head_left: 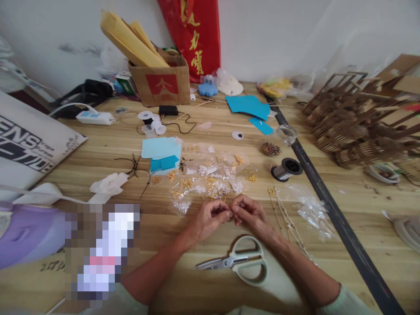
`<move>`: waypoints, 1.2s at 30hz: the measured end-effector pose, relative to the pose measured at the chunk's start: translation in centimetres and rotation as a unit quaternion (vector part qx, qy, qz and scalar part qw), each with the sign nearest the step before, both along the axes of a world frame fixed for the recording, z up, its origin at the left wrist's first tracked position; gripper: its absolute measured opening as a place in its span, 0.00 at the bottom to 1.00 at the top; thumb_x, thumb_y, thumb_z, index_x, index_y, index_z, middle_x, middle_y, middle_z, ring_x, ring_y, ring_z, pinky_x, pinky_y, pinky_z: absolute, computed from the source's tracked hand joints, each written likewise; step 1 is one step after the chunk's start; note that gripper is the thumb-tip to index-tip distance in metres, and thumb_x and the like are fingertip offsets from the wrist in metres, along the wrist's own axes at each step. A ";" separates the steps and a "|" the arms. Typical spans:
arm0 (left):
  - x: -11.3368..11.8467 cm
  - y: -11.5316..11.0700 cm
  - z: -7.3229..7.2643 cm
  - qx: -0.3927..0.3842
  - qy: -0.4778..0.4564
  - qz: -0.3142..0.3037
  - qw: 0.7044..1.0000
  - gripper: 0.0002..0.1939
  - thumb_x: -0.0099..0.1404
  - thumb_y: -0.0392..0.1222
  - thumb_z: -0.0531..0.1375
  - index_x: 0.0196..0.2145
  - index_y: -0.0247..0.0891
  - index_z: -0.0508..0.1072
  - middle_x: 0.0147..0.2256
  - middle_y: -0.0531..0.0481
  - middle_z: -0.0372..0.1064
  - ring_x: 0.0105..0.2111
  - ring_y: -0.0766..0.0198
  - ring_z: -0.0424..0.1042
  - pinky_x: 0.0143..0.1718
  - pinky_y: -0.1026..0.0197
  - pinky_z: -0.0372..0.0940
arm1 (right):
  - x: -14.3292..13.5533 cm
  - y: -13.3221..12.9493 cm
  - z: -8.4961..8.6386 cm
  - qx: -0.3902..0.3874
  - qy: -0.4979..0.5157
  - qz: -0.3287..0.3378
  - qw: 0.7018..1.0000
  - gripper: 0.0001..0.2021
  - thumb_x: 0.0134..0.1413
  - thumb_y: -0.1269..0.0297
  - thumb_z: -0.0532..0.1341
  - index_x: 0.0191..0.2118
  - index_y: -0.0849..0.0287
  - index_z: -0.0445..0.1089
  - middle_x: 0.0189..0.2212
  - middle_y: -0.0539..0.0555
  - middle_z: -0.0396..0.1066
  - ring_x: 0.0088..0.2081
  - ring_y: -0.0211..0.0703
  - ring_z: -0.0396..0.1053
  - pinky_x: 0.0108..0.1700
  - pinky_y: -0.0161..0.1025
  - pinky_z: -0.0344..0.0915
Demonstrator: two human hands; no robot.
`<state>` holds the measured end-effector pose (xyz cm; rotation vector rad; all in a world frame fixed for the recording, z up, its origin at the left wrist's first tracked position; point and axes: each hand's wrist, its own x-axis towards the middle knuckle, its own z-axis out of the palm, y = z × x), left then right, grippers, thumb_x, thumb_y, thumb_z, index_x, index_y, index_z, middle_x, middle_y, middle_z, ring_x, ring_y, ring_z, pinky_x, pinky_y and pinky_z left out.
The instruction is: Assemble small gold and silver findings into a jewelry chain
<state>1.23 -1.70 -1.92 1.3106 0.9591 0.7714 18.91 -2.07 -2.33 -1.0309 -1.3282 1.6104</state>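
Observation:
My left hand [215, 215] and my right hand [247, 210] meet over the middle of the wooden table, fingertips pinched close together. Something small and shiny shows at the left fingertips, too tiny to name; what the right fingers pinch is hidden. Just beyond my hands lie small plastic bags of gold and silver jewelry findings [219, 188]. Scissors with pale green handles [251, 258] rest below my hands, blades pointing left. Beside my right forearm are gold and silver chains [290, 225].
A wire spool [287, 169], a bead container [271, 148] and clear plastic bags [316, 214] sit to the right. Brown wooden baskets [348, 118] stack at far right. A cardboard box [160, 83] stands at the back; blue cards [162, 153] lie left of centre. A pixelated area covers the lower left.

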 end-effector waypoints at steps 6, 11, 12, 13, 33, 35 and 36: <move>-0.2 0.2 -0.1 -0.033 -0.046 -0.011 0.998 0.16 0.64 0.50 0.55 0.31 0.34 0.71 0.26 0.50 0.67 0.24 0.68 0.64 0.26 0.65 0.60 | -0.1 0.1 0.6 -0.023 0.036 -0.016 0.999 0.11 0.57 0.57 0.63 0.32 0.59 0.67 0.23 0.47 0.65 0.23 0.33 0.63 0.26 0.31 0.64; -0.4 0.4 0.0 -0.053 -0.047 -0.011 0.997 0.16 0.63 0.52 0.56 0.31 0.34 0.71 0.25 0.51 0.66 0.24 0.68 0.64 0.27 0.64 0.60 | -0.2 0.0 0.6 -0.031 0.069 -0.008 0.997 0.10 0.57 0.57 0.62 0.33 0.59 0.66 0.23 0.47 0.66 0.24 0.33 0.63 0.26 0.31 0.64; -0.4 0.4 0.1 -0.053 -0.047 -0.013 0.997 0.16 0.63 0.52 0.56 0.30 0.34 0.71 0.25 0.51 0.66 0.24 0.68 0.64 0.28 0.64 0.60 | -0.2 0.0 0.5 -0.031 0.071 -0.007 0.997 0.10 0.58 0.58 0.62 0.33 0.59 0.66 0.23 0.47 0.66 0.24 0.33 0.63 0.26 0.31 0.63; -0.4 0.4 0.2 -0.053 -0.047 -0.014 0.997 0.15 0.63 0.51 0.57 0.30 0.34 0.71 0.25 0.51 0.66 0.24 0.68 0.64 0.28 0.64 0.60 | -0.2 0.0 0.5 -0.032 0.072 -0.008 0.997 0.10 0.58 0.58 0.62 0.33 0.59 0.66 0.23 0.47 0.66 0.24 0.33 0.64 0.26 0.31 0.63; -0.1 0.2 0.0 -0.038 -0.037 -0.004 0.999 0.08 0.57 0.42 0.63 0.28 0.34 0.70 0.27 0.50 0.69 0.28 0.65 0.68 0.31 0.63 0.62 | -0.2 -0.2 0.2 0.010 0.041 -0.002 0.999 0.09 0.59 0.59 0.61 0.33 0.59 0.66 0.22 0.46 0.66 0.22 0.32 0.62 0.27 0.31 0.61; -0.1 0.2 0.0 -0.036 -0.044 -0.005 0.998 0.08 0.57 0.42 0.62 0.27 0.34 0.70 0.26 0.50 0.69 0.28 0.65 0.68 0.32 0.63 0.62 | -0.3 -0.2 0.3 0.019 0.037 0.003 0.999 0.10 0.59 0.59 0.61 0.32 0.59 0.66 0.22 0.46 0.66 0.22 0.32 0.63 0.27 0.31 0.61; -0.2 0.2 0.1 -0.036 -0.047 -0.007 0.998 0.08 0.58 0.42 0.61 0.27 0.34 0.70 0.26 0.50 0.69 0.28 0.66 0.68 0.32 0.63 0.62 | -0.3 -0.2 0.3 0.020 0.037 0.003 0.999 0.10 0.59 0.59 0.61 0.32 0.59 0.66 0.22 0.47 0.67 0.23 0.32 0.63 0.27 0.31 0.61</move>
